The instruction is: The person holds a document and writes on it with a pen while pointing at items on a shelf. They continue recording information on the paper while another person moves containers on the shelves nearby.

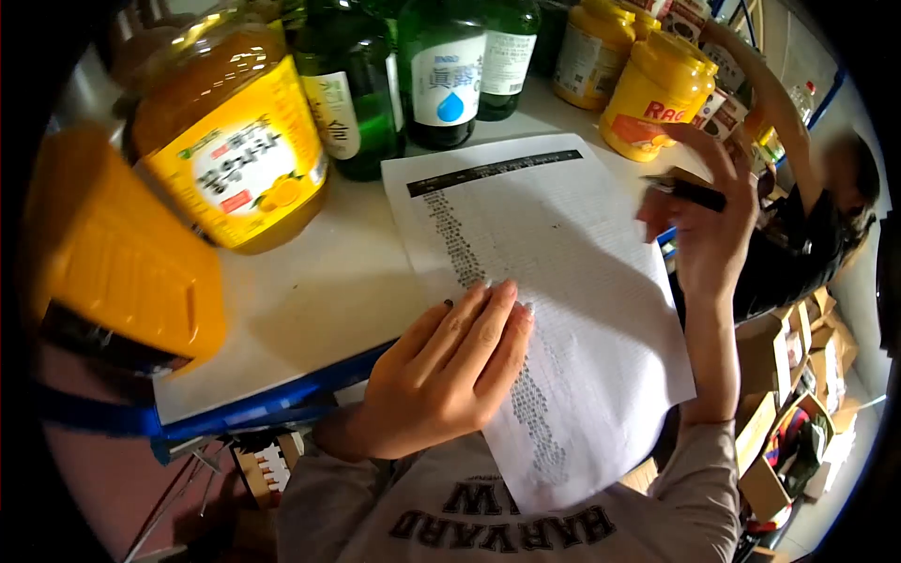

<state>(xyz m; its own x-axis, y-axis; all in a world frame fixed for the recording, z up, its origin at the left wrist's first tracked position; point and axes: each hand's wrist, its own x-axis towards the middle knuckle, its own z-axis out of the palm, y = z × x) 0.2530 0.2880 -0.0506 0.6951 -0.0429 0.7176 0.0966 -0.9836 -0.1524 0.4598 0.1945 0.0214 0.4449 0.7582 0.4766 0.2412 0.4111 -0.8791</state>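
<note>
A printed sheet of paper (582, 281) lies on the shelf, its lower end hanging over the front edge toward my shirt. My left hand (446, 361) rests flat on the sheet, fingers stretched out and close together over the printed column. Raised beside the sheet's right edge, my right hand (713, 206) holds a black pen (690, 191) between thumb and fingers. The pen is apart from the paper. Behind that hand stands a yellow-lidded jar (657, 94), partly covered by my fingers.
A large jar with a yellow label (239, 155) and several green bottles (450, 75) line the back. An orange container (122, 253) stands at the left. The shelf's blue edge (282, 389) runs in front. At right are another person (817, 225) and open cardboard boxes (765, 422).
</note>
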